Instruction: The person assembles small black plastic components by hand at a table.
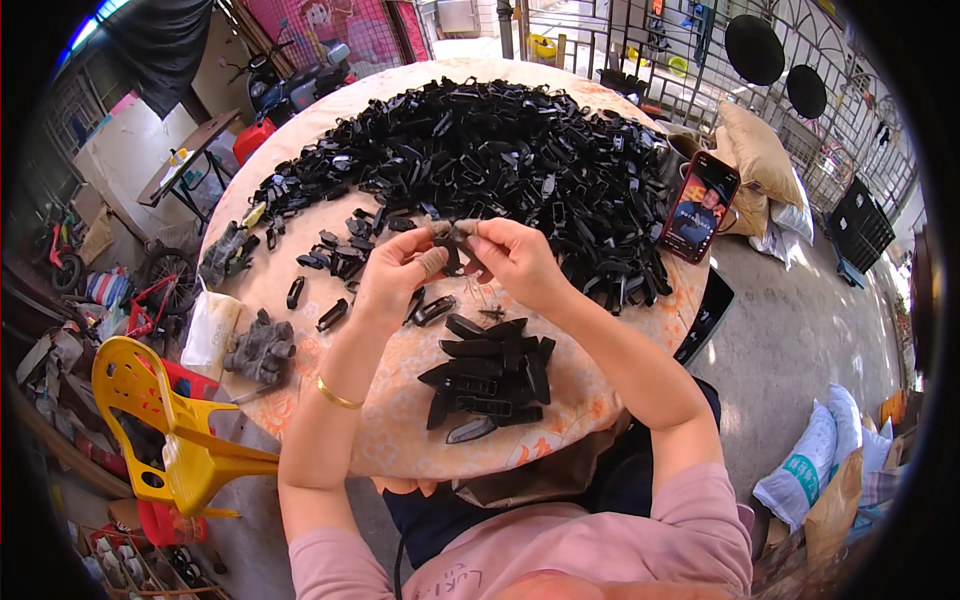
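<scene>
Over the middle of the round table, my left hand (402, 268) and my right hand (512, 258) meet with their fingertips pinched together. Between them is a small black plastic part (453, 264), mostly hidden by the fingers. Greyish covers or tape wrap several fingertips. Just below the hands lies a small heap of longer black plastic pieces (490, 375), close to the table's near edge. A few loose black loop-shaped parts (332, 315) are scattered left of my left wrist, which wears a gold bangle (338, 393). Some tiny dark bits (492, 312) rest under my right hand.
A large mound of black plastic parts (480, 150) covers the table's far half. A phone (699, 207) stands propped at the right edge. Dark grey gloves (261, 348) lie at the left edge on the patterned tablecloth (400, 430). A yellow plastic chair (180, 440) stands beside the table.
</scene>
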The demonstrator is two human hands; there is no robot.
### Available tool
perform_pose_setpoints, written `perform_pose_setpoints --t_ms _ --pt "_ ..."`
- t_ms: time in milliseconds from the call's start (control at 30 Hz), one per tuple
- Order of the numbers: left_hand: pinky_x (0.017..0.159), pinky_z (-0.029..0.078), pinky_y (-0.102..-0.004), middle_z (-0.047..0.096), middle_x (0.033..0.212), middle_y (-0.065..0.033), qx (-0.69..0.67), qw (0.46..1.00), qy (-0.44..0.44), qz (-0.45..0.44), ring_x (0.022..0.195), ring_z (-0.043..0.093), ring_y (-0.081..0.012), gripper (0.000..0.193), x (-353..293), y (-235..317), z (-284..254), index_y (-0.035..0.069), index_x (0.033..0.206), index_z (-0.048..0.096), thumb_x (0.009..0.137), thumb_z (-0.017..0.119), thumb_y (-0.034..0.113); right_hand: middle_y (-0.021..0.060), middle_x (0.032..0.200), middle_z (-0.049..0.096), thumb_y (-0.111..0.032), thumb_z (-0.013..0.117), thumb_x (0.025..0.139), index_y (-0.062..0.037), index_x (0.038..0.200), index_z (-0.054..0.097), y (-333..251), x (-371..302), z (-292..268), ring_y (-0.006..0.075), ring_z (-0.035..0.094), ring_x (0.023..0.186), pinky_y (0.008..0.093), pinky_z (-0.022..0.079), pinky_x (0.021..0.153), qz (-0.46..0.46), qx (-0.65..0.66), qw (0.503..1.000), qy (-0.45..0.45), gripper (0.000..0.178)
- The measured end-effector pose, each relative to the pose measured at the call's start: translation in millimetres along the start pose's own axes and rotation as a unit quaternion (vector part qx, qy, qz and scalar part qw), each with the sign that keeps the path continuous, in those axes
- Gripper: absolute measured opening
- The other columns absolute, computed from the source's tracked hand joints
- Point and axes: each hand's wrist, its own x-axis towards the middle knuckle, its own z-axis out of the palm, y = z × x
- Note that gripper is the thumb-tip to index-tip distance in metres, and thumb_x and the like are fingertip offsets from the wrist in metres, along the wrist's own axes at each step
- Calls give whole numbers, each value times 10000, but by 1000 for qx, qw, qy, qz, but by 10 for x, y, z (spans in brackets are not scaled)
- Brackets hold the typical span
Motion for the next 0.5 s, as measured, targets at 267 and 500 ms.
perform_pose_setpoints --t_ms 267,500 --pt "739 479 -206 630 928 -40 -6 998 38 51 800 583 -87 222 -42 -82 123 -18 1036 613 815 589 -5 36 835 571 -31 506 881 41 956 603 75 -41 49 86 582 623 202 485 505 -1 -36 999 -5 143" --pt "763 489 -212 622 962 -39 -101 994 42 16 831 584 -89 260 -79 -111 218 -14 1093 578 836 586 27 135 887 574 -19 593 786 22 909 589 6 -71 66 291 599 683 312 488 557 -226 -247 940 66 130"
